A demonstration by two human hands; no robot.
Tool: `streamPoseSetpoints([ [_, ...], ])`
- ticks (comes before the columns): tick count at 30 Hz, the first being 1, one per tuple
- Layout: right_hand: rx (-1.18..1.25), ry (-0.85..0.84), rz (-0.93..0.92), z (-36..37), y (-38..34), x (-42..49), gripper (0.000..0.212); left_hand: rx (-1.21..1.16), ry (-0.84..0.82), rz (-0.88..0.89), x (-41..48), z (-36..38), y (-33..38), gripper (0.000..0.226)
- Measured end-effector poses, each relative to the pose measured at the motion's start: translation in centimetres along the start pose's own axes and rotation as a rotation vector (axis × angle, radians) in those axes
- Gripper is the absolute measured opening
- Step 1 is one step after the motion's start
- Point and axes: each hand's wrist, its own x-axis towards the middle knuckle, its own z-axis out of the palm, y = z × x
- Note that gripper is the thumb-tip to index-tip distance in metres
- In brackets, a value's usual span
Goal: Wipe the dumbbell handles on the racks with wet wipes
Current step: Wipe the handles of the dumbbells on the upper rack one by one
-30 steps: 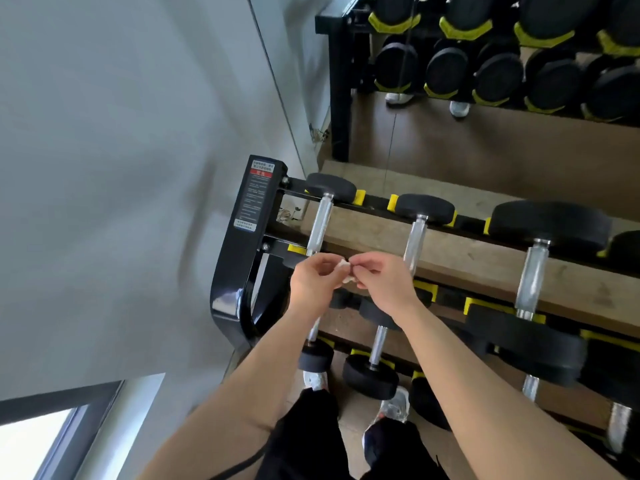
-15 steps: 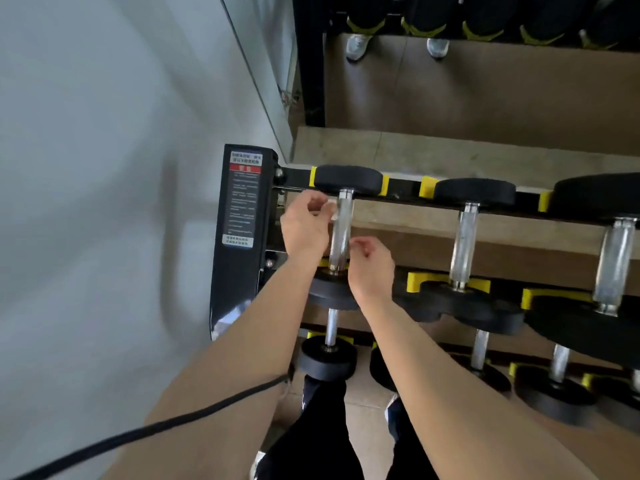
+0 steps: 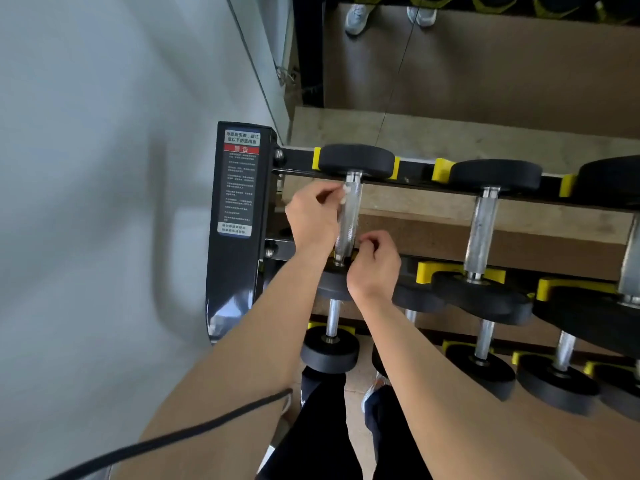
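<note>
Starting on the first dumbbell handle [image 3: 349, 216] is how I read this step: both hands sit at the leftmost dumbbell on the top rail of the rack [image 3: 239, 271], and I judge the rest of the row is yet to do. The handle runs between the two hands. Its far end goes into the black weight [image 3: 356, 161] just beyond the left fingertips, and its near end drops behind the right hand. The left hand [image 3: 313, 220] is curled, with thumb and fingertips pinched together against the upper part of the handle. A small scrap of white shows at the tips, which I take to be the wet wipe [image 3: 343, 195]. The right hand [image 3: 375, 261] is curled too, its fingertips against the lower part of the handle on the right side. Whether it pinches another corner of the wipe cannot be told, since nothing white shows plainly there. The next move calls for folding the wipe round the rough metal and running it the full length, then shifting to the next handle [image 3: 482, 230], well off to the right of the right hand
</note>
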Motion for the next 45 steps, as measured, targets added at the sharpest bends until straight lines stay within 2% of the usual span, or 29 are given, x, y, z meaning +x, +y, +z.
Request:
streamPoseSetpoints([
  [3,-0.006,-0.011,-0.010,-0.1,-0.1,0.1,0.020,-0.006,-0.024,0.008,0.6,0.1,0.5,0.008],
  [9,0.033,0.003,-0.020,-0.2,-0.1,-0.1,0.021,0.150,-0.179,0.030,-2.4,-1.7,-1.9,0.008],
  [17,0.019,0.018,-0.041,0.1,0.2,0.0,0.021,0.066,-0.066,0.043,0.3,-0.5,0.5,0.007],
  [24,-0.016,0.059,-0.046,0.1,0.3,-0.1,0.021,0.172,-0.252,0.020,-3.1,-2.4,-2.2,0.005],
  [32,-0.033,0.041,-0.049,0.2,0.5,0.1,0.020,0.085,-0.114,0.025,-1.2,-1.2,-0.7,0.006],
  [39,-0.043,0.042,-0.059,0.2,0.6,0.1,0.020,0.235,-0.339,0.041,-4.2,-3.5,-3.8,0.007],
  [41,-0.040,0.043,-0.057,0.2,0.6,0.1,0.020,0.239,-0.319,0.050,-3.9,-3.3,-3.3,0.007],
  [45,-0.034,0.043,-0.067,0.3,0.7,0.1,0.021,0.119,-0.156,-0.009,-1.9,-1.9,-1.5,0.007],
])
